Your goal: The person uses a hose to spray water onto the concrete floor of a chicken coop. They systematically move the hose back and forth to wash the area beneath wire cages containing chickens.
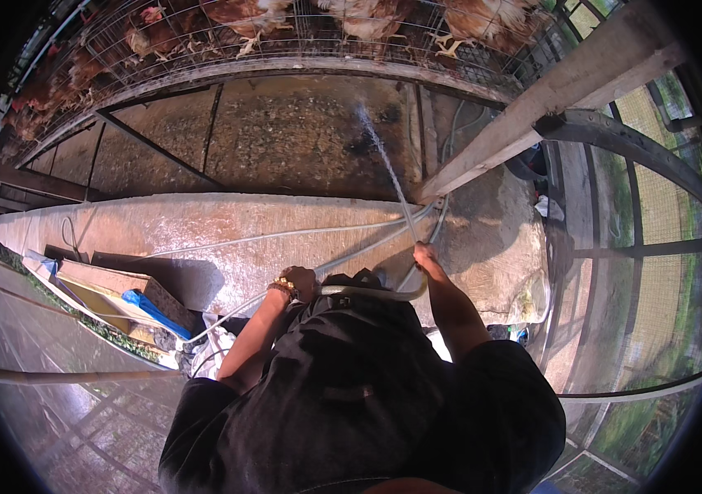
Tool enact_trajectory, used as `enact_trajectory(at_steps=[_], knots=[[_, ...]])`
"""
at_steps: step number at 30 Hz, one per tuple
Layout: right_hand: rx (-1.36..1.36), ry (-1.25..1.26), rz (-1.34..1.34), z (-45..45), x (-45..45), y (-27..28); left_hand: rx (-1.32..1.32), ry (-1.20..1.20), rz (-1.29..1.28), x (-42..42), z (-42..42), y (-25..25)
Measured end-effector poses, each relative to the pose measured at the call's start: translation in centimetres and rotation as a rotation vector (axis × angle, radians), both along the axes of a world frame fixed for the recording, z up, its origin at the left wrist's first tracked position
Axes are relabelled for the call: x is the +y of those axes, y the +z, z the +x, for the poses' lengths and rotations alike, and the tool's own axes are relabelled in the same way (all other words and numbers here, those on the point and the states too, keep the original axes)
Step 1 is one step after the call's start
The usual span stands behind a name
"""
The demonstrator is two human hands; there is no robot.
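Note:
My right hand [426, 254] grips a pale flexible hose [382, 291] close to its outlet end. From there a jet of water [387, 159] shoots forward and lands on the dirty floor [283, 136] below the cages, where a dark wet patch shows. The hose bends back across my waist to my left hand [299, 281], which is closed around it; a beaded bracelet circles that wrist. Past the left hand the hose trails off toward the lower left. Other lengths of hose [277, 236] lie over the concrete walkway [252, 216].
Brown hens [363, 18] stand in wire cages [301, 37] ahead. A thick wooden post [548, 105] slants up at the right. Slim metal braces [159, 151] cross below the cages. At the left sits a wooden box [122, 287] with blue material. Mesh wall [663, 197] borders the right.

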State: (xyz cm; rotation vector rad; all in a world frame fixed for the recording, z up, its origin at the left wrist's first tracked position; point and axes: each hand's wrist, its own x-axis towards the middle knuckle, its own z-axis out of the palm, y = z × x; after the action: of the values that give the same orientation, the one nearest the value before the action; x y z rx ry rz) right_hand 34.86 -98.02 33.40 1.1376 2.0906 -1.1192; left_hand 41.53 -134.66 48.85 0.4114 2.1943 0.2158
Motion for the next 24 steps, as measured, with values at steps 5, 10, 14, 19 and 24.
enact_trajectory(at_steps=[5, 10, 14, 19, 24], knots=[[0.034, 0.014, 0.014, 0.6, 0.4, 0.0, -0.001, 0.005, -0.003, 0.1, 0.0, -0.1], [0.053, -0.007, 0.038, 1.0, 1.9, -1.9, 0.032, -0.005, 0.016, 0.4, -0.1, -0.2], [0.047, -0.023, -0.012, 1.2, 0.6, -1.4, -0.002, -0.006, -0.004, -0.1, 0.3, 0.3], [0.311, 0.088, 0.184, 2.0, 6.8, -10.5, 0.018, -0.049, 0.045, 1.1, -0.8, 1.1], [0.246, 0.237, 0.147, 1.7, 5.4, -10.0, -0.004, -0.04, 0.013, 0.4, -0.4, 0.3]])
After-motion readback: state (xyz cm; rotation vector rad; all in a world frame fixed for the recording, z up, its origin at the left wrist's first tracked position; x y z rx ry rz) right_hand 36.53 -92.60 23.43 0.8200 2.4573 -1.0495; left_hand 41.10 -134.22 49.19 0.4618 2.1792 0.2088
